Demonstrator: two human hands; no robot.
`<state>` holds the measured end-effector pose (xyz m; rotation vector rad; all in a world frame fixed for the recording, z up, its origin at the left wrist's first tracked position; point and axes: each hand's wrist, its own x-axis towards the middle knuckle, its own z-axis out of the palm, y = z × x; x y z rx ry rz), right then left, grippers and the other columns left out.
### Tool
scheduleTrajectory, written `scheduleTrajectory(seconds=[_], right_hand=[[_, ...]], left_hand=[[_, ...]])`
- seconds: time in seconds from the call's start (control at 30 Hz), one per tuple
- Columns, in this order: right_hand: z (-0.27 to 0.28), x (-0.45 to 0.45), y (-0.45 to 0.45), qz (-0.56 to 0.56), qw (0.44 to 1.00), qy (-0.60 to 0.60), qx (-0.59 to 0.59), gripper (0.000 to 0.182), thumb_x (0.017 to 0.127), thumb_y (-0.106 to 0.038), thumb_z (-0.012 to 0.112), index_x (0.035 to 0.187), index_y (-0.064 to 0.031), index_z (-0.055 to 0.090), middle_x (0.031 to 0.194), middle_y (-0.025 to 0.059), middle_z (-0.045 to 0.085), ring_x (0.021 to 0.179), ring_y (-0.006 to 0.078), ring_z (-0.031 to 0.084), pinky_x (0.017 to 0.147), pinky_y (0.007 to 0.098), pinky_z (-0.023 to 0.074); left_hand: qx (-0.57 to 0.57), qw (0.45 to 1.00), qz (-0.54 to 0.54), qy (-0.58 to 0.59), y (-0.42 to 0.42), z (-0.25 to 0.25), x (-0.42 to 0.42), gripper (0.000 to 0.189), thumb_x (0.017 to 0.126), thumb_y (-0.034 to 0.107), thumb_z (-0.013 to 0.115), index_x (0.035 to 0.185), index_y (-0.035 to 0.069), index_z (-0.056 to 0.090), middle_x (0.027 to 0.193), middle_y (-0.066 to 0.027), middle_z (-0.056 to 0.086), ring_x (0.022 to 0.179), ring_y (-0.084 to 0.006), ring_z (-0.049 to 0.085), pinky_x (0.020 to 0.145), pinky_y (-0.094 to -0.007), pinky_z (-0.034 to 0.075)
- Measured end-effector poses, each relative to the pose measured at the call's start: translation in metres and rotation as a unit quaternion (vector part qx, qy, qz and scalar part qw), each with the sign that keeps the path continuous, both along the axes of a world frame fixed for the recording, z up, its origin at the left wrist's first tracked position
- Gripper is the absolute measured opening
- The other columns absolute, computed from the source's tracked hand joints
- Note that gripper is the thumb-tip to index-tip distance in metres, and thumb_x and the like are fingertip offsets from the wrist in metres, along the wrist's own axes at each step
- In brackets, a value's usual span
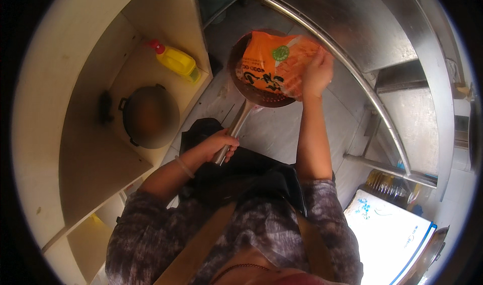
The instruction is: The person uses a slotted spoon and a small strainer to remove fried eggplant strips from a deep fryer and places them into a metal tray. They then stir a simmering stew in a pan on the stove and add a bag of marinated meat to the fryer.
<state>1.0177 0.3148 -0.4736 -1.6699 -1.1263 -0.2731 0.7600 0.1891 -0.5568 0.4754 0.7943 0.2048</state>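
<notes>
My left hand [222, 145] is closed around the metal handle of a round perforated strainer ladle [260, 98], which reaches up and away from me. Across the ladle's bowl lies an orange plastic food bag [264, 58] with printed writing and a green round mark. Its right side is partly see-through, showing orange-pink contents. My right hand [319, 73] grips the bag's right edge, fingers closed on the plastic. Small holes show in the lower part of the bowl; the bag covers much of the rest.
At left, an open cabinet [132, 73] holds a yellow bottle [177, 62] with a red cap and a dark two-handled pot [151, 117]. A steel table with a tubular rail [354, 66] curves along the right. Lower right are a white box [388, 228] and a large clear bottle [385, 185].
</notes>
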Motion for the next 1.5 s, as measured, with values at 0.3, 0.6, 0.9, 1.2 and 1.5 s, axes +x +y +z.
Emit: scheduleTrajectory(seconds=[0.3,0.6,0.9,1.2,1.5], right_hand=[[0.005,-0.024,0.029,0.093,0.967,-0.235,-0.033,0.011,0.083,-0.02,0.055,0.083,-0.0087,0.055,0.072,0.0106,0.058,0.063,0.0306,0.057,0.055,0.0399,0.047],[0.004,-0.065,0.077,0.239,0.904,-0.352,0.024,0.018,0.08,-0.021,0.057,0.073,-0.0075,0.049,0.069,0.0101,0.055,0.066,0.0272,0.057,0.052,0.0359,0.0468],[-0.046,-0.068,0.036,0.372,0.872,-0.28,-0.149,0.037,0.073,-0.021,0.064,0.104,-0.0041,0.055,0.104,0.0138,0.056,0.101,0.03,0.049,0.086,0.0403,0.0399],[-0.025,0.022,-0.037,0.126,0.926,-0.187,-0.304,0.066,0.065,-0.028,0.073,0.123,-0.0101,0.046,0.121,0.0155,0.047,0.112,0.0355,0.044,0.09,0.0438,0.0381],[-0.049,-0.006,0.044,0.143,0.953,-0.188,-0.189,0.026,0.076,-0.016,0.059,0.101,-0.0112,0.06,0.087,0.014,0.06,0.081,0.0306,0.059,0.067,0.0382,0.0487]], left_hand=[[-0.017,1.0,-0.002,-0.007,-0.001,-0.002,0.003,0.028,0.074,0.01,0.057,0.094,0.004,0.038,0.061,-0.0037,0.044,0.043,-0.0137,0.045,0.038,-0.03,0.04],[0.0,1.0,0.008,0.005,-0.007,-0.004,0.007,0.026,0.074,0.01,0.056,0.092,0.004,0.039,0.061,-0.0039,0.044,0.043,-0.0133,0.045,0.037,-0.0301,0.041],[-0.016,1.0,0.014,-0.015,-0.01,-0.003,0.003,0.028,0.074,0.011,0.058,0.094,0.004,0.04,0.063,-0.0038,0.045,0.044,-0.0132,0.045,0.038,-0.0298,0.04],[-0.005,1.0,0.008,-0.004,-0.008,-0.007,0.005,0.027,0.073,0.011,0.057,0.093,0.004,0.04,0.062,-0.0035,0.045,0.044,-0.0132,0.044,0.038,-0.03,0.04],[0.001,1.0,0.013,0.006,-0.008,-0.007,0.01,0.026,0.074,0.011,0.058,0.092,0.005,0.041,0.061,-0.0034,0.044,0.043,-0.0136,0.044,0.038,-0.0306,0.04]])
